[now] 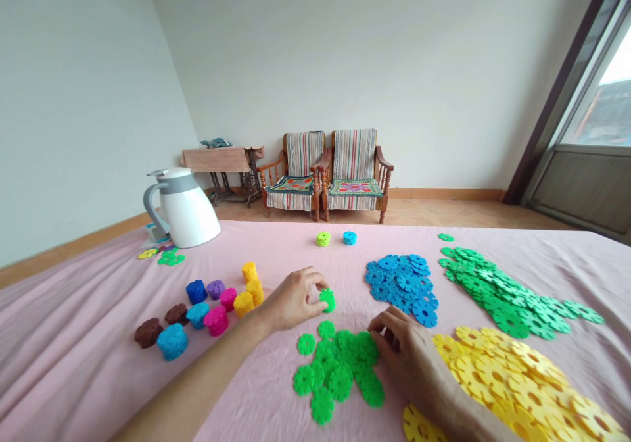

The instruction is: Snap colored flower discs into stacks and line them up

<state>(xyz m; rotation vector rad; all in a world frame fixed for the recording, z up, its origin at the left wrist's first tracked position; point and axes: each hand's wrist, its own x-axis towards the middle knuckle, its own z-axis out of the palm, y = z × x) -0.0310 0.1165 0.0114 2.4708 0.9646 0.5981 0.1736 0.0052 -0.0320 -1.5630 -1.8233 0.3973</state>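
Observation:
My left hand (298, 300) pinches a bright green notched plastic disc (327, 300) on edge between thumb and fingers, just above the cloth; whether it is a single disc or a few together I cannot tell. Below it lies a loose pile of bright green notched discs (339, 381). At the right edge of that pile, my right hand (401, 343) has its fingers curled together, with the tips on a green disc. Part of that disc is hidden by the fingers. Beyond the hands stand a lime green stack (323, 239) and a light blue stack (350, 238).
Blue discs (401, 284), darker green discs (497, 291) and large yellow discs (522, 383) lie in heaps on the right. Several coloured stacks (215, 321) stand left on the pink cloth (276, 238). A white jug (190, 212) stands behind them, near a few loose discs (170, 257).

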